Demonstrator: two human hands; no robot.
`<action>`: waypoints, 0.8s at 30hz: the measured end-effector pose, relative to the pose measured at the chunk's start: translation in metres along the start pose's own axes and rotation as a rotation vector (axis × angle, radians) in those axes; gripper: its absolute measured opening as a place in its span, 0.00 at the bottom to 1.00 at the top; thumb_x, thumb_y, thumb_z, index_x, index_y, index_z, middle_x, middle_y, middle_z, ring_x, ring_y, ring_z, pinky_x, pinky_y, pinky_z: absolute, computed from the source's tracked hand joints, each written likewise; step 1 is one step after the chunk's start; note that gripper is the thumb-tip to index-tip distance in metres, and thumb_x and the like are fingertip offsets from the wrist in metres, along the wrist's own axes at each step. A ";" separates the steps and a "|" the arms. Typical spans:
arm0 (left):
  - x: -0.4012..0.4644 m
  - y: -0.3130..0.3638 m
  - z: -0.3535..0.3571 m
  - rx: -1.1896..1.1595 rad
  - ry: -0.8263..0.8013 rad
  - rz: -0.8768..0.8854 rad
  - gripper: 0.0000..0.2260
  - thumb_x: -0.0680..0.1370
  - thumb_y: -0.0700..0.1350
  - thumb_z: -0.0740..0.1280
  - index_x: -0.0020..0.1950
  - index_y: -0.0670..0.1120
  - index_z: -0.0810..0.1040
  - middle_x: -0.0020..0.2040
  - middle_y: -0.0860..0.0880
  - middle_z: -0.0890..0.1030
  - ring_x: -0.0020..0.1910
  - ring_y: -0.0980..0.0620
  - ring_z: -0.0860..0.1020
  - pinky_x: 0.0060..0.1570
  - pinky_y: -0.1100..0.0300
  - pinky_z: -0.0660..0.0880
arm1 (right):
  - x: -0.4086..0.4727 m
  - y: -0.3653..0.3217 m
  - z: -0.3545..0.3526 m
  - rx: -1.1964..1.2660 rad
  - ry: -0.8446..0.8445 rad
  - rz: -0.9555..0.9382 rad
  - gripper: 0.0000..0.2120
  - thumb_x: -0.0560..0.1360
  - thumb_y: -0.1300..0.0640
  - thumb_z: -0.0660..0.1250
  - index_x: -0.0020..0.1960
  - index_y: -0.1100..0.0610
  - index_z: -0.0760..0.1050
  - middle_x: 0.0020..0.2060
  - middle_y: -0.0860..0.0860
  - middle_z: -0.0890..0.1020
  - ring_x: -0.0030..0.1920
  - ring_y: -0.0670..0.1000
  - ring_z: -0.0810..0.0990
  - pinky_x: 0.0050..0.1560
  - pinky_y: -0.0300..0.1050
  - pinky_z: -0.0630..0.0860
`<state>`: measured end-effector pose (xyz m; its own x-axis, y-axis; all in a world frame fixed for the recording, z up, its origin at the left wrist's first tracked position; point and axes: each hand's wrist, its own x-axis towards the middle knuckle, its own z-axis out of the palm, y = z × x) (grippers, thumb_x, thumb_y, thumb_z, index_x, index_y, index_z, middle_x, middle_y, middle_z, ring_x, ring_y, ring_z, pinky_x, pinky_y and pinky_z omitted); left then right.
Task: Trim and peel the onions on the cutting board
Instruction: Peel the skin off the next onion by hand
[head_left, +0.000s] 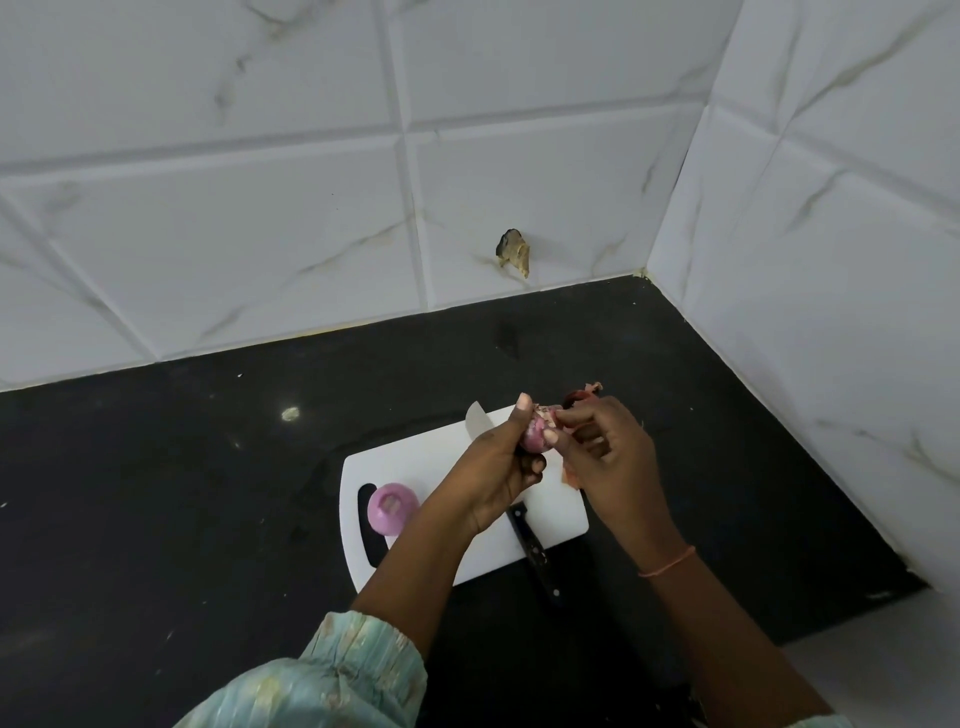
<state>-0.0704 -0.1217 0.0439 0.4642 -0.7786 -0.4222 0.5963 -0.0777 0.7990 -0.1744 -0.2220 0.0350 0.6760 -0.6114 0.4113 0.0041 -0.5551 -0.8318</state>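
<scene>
My left hand grips the onion above the cutting board; my right hand, just beside it, pinches loose skin on its far side. Peel probably pulls rightward. The peeled onion sits below-left, nearer my left hand.

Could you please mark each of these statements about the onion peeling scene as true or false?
1. The left hand holds an onion above the cutting board. True.
2. The knife is in the right hand. False: it lies on the board, under the hands.
3. A peeled onion rests on the board near its handle slot. True.
4. The right hand is idle on the counter. False: it pinches skin at the held onion.
5. The cutting board is black. False: it is white, on a black counter.
</scene>
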 end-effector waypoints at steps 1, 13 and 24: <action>0.000 0.000 0.001 0.008 0.007 0.006 0.21 0.80 0.60 0.60 0.57 0.45 0.80 0.37 0.49 0.78 0.30 0.56 0.71 0.32 0.67 0.71 | 0.001 0.001 0.001 -0.028 0.006 -0.021 0.05 0.73 0.60 0.73 0.49 0.57 0.80 0.47 0.47 0.80 0.47 0.43 0.80 0.45 0.32 0.76; -0.001 0.005 -0.006 0.140 0.030 0.027 0.23 0.79 0.61 0.62 0.56 0.41 0.81 0.33 0.48 0.74 0.31 0.56 0.71 0.36 0.64 0.71 | 0.007 0.005 0.006 -0.208 -0.050 -0.027 0.03 0.79 0.61 0.65 0.52 0.57 0.75 0.46 0.50 0.79 0.47 0.45 0.79 0.46 0.38 0.78; 0.003 0.004 -0.005 -0.092 -0.027 -0.038 0.19 0.81 0.55 0.63 0.57 0.40 0.79 0.40 0.44 0.80 0.33 0.54 0.76 0.41 0.62 0.75 | 0.014 0.032 -0.011 -0.284 0.141 0.324 0.05 0.74 0.66 0.69 0.47 0.58 0.78 0.43 0.47 0.81 0.45 0.45 0.80 0.45 0.34 0.76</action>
<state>-0.0630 -0.1215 0.0435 0.4231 -0.7929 -0.4385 0.6714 -0.0506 0.7394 -0.1734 -0.2545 0.0184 0.5022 -0.8389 0.2100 -0.4066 -0.4434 -0.7988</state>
